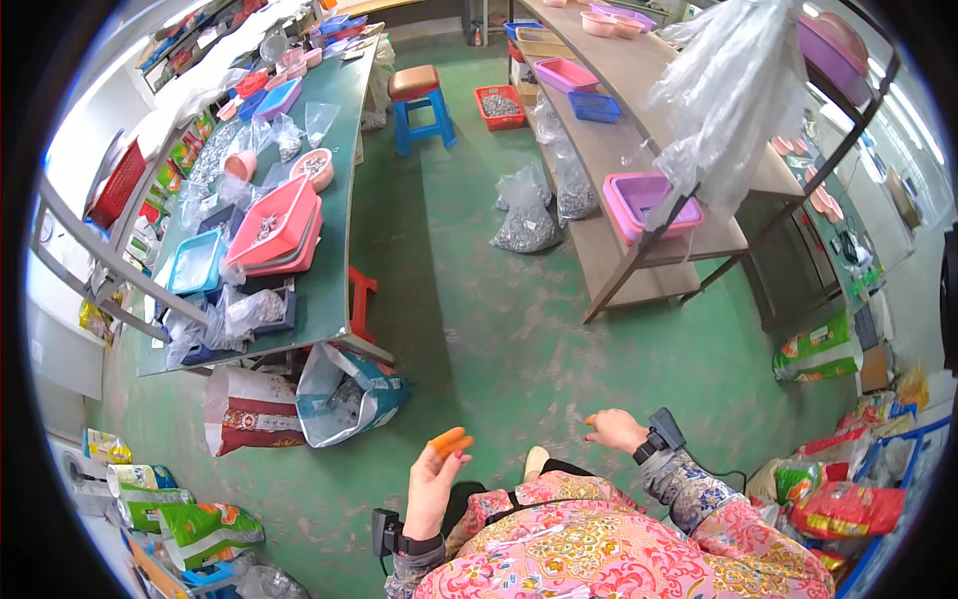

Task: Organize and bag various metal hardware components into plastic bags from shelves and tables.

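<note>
Orange tube-shaped finger covers sit on fingertips of the person's left hand, between six and seven o'clock from the middle of the view; its grip is released, the fingers slightly bent and nothing visible in it. Another orange cover tips a finger of the right hand, toward half past four, whose grip is likewise loose, with nothing seen in it. Both wrists wear black straps carrying small dark boxes, and between them at five o'clock spreads a pink floral garment with patterned grey-blue cuffs. Nearest the left hand, though apart from it, a blue-and-white open-mouthed sack with clear plastic inside stands on the worn green floor at eight o'clock, just beside a dark-red-and-white sack. Toward ten o'clock a long dark-green desk bears stacked coral-pink plastic trays with small silvery pieces inside, a light-blue rectangular tray and clear bags. A blue plastic stool with a brown seat stands toward half past eleven, and a red basket of small grey pieces at twelve. Filled clear bags rest on the floor at one o'clock, near a brown tiered shelf; pink and purple tubs sit at its near end, at two.
</note>
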A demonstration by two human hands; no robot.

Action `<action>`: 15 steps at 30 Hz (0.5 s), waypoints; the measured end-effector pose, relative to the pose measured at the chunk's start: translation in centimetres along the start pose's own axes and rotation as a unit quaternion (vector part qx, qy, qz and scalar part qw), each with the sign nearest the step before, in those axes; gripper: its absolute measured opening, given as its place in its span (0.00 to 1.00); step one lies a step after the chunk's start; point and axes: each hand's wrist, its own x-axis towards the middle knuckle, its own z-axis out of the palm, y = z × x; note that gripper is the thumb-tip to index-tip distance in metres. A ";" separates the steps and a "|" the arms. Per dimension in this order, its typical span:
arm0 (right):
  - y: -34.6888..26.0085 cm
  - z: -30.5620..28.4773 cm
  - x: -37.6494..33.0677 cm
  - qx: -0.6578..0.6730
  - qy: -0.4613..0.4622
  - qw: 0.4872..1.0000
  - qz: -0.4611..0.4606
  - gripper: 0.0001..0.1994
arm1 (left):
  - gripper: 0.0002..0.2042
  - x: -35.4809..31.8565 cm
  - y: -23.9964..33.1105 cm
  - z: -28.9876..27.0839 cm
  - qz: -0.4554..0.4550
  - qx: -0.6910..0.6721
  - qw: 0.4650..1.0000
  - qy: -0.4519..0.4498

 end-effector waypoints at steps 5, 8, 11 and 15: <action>2.7 -5.3 8.6 0.076 0.031 0.996 -0.014 0.16 | 0.15 7.9 1.2 1.4 -0.024 0.028 0.999 -0.025; 2.0 -7.6 16.0 0.118 0.050 0.991 -0.037 0.18 | 0.14 13.9 1.3 0.0 -0.035 0.054 0.998 -0.001; 2.7 -10.5 23.0 0.129 0.068 0.988 -0.050 0.19 | 0.13 21.5 2.5 -0.6 -0.045 0.070 0.996 0.017; 4.3 -15.7 30.8 0.138 0.108 0.985 -0.010 0.20 | 0.14 34.4 5.4 -1.3 -0.069 -0.005 0.998 0.004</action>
